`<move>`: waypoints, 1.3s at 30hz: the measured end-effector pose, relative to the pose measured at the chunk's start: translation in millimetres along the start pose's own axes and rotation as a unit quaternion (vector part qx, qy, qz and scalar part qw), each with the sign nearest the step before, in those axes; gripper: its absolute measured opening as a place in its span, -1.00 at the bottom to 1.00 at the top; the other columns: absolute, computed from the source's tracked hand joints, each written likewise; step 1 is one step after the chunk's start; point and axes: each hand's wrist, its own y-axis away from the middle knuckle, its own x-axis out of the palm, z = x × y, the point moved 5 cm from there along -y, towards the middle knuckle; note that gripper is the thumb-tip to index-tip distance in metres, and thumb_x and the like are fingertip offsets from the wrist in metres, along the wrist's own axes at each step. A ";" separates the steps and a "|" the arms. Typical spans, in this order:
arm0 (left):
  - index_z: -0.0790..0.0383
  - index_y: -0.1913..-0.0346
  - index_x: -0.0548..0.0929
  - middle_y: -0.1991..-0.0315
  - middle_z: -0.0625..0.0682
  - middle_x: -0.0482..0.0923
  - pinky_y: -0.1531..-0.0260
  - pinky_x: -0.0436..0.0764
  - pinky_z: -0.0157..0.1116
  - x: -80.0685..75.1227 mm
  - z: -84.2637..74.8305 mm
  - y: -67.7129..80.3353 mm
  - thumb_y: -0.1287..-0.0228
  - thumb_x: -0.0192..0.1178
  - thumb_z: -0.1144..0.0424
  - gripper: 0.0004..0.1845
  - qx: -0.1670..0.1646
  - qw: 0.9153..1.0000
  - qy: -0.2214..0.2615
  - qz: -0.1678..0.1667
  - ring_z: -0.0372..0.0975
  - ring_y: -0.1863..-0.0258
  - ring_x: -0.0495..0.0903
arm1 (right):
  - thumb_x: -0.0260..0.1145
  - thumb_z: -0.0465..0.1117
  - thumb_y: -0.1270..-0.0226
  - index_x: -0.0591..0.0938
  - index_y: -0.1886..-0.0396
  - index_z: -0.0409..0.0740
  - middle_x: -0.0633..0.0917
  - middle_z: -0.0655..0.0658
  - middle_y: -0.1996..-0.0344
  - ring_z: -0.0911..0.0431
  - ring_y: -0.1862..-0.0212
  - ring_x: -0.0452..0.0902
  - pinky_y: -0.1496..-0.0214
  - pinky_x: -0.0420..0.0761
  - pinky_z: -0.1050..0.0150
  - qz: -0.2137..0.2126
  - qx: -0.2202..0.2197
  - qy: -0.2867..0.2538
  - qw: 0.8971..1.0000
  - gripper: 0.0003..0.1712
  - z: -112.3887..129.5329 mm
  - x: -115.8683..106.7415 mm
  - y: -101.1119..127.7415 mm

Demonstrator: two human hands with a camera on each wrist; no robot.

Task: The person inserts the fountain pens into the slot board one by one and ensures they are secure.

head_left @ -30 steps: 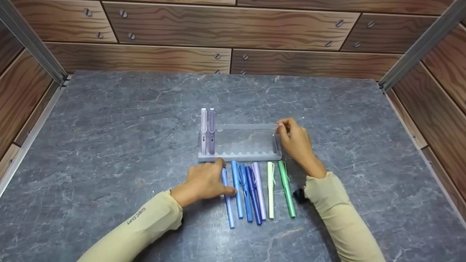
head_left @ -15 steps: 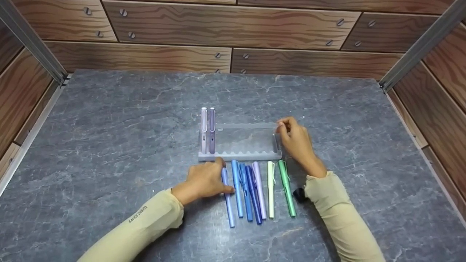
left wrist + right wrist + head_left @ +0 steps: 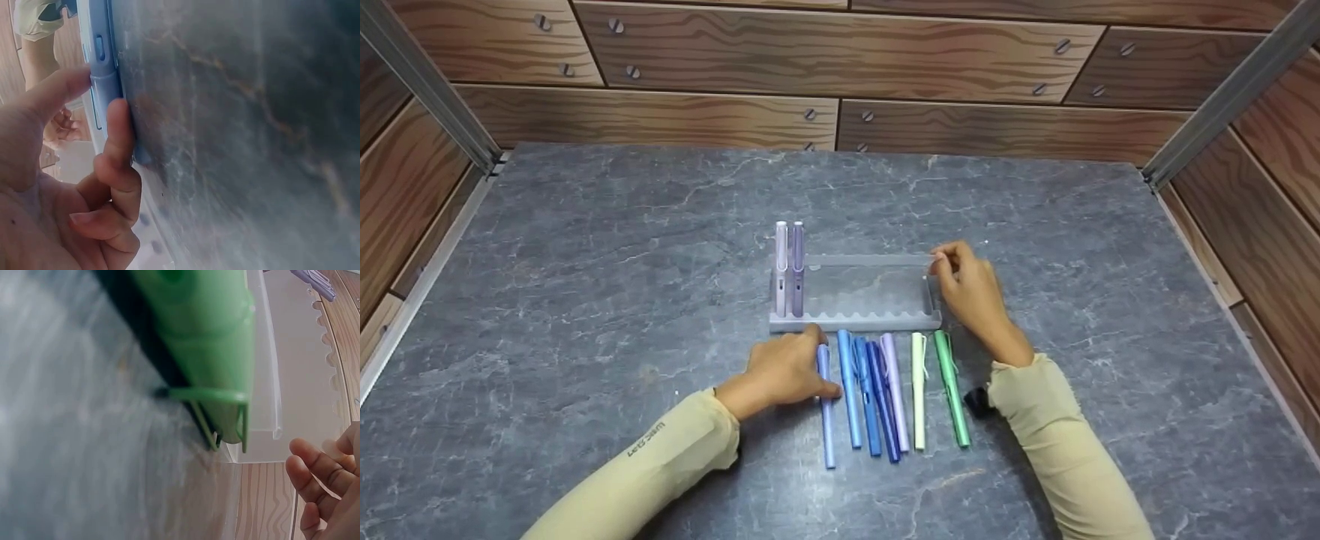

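My left hand (image 3: 784,373) pinches a periwinkle-blue pen (image 3: 828,431) lying at the left end of a row in the head view. In the left wrist view, thumb and index finger press on opposite sides of this pen (image 3: 104,79). Just beyond stands a translucent pen rack (image 3: 855,325) with a notched front. Two pens, one pale lilac (image 3: 781,262) and one dark purple (image 3: 798,262), lean in its left slots. My right hand (image 3: 971,289), loosely curled around nothing, is by the rack's back right corner.
Right of the pinched pen lie several capped pens: blues, a lilac pen (image 3: 894,390), a pale green pen (image 3: 919,390) and a green pen (image 3: 952,390). They rest on a grey marbled tabletop (image 3: 622,247). Wood-patterned panels (image 3: 840,52) surround it.
The lower end of the pinched blue pen has swung slightly left, so it lies straighter. The left thumb has closed in a little; the right hand stays in place.
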 end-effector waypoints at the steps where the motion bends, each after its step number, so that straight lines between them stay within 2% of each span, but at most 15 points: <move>1: 0.12 -0.09 0.50 0.08 0.14 0.67 0.13 0.54 -0.01 -0.1 -0.2 0.0 0.18 0.50 -0.13 -0.26 -0.001 1.000 0.003 0.001 0.04 0.12 0.64 | 0.10 -0.33 -0.39 0.61 0.19 -0.32 0.75 -0.20 0.47 -0.04 0.44 0.65 0.39 0.47 0.20 0.000 -0.001 -0.002 1.000 -0.82 0.5 0.0 0.0; 4: 0.13 -0.09 0.50 0.06 0.16 0.66 0.12 0.54 0.01 -0.5 -0.7 0.1 0.18 0.50 -0.06 -0.28 -0.001 1.000 0.010 0.004 0.05 0.09 0.63 | 0.10 -0.34 -0.38 0.61 0.19 -0.33 0.75 -0.21 0.47 -0.04 0.43 0.66 0.39 0.47 0.21 0.001 0.000 -0.004 1.000 -0.81 0.9 0.0 0.0; 14: 0.11 -0.07 0.48 0.12 0.12 0.66 0.17 0.54 -0.02 -0.3 -1.5 -0.4 0.19 0.49 0.01 -0.31 -0.004 1.000 0.019 0.012 -0.01 0.18 0.63 | 0.10 -0.34 -0.38 0.62 0.20 -0.32 0.75 -0.19 0.48 -0.04 0.41 0.67 0.37 0.51 0.24 -0.009 -0.010 -0.003 1.000 -0.81 -1.1 -0.2 -0.2; 18: 0.07 -0.06 0.44 0.16 0.10 0.66 0.23 0.53 -0.05 -0.7 -1.5 0.5 0.20 0.49 0.02 -0.31 0.010 1.000 0.026 0.010 -0.03 0.23 0.62 | 0.10 -0.33 -0.39 0.62 0.19 -0.31 0.75 -0.18 0.48 -0.01 0.45 0.65 0.40 0.49 0.27 -0.007 -0.006 -0.003 1.000 -0.81 -1.8 -0.5 -0.5; 24: -0.02 -0.07 0.40 0.24 0.04 0.63 0.37 0.49 -0.14 -2.7 -1.6 2.5 0.18 0.44 0.06 -0.34 0.041 0.998 0.056 0.014 -0.12 0.33 0.56 | 0.10 -0.29 -0.43 0.61 0.18 -0.31 0.74 -0.18 0.47 0.02 0.48 0.60 0.42 0.44 0.28 0.000 -0.001 0.002 1.000 -0.80 -2.3 -0.5 -1.0; 33: -0.07 -0.08 0.41 0.51 -0.11 0.44 0.51 0.38 -0.25 -2.3 1.4 4.0 0.13 0.38 0.12 -0.39 0.047 0.993 0.103 0.038 -0.23 0.55 0.40 | 0.09 -0.32 -0.40 0.61 0.17 -0.32 0.75 -0.20 0.44 -0.06 0.39 0.69 0.33 0.56 0.16 0.003 0.008 -0.006 1.000 -0.80 -2.4 0.6 -0.1; 39: -0.07 -0.13 0.39 0.60 -0.13 0.50 0.61 0.40 -0.29 -8.7 -1.3 5.1 0.09 0.38 0.21 -0.36 0.057 0.986 0.150 0.048 -0.29 0.64 0.44 | 0.07 -0.31 -0.40 0.61 0.16 -0.31 0.75 -0.19 0.44 -0.03 0.38 0.67 0.31 0.55 0.17 0.008 0.017 -0.008 1.000 -0.79 -3.0 1.1 -0.2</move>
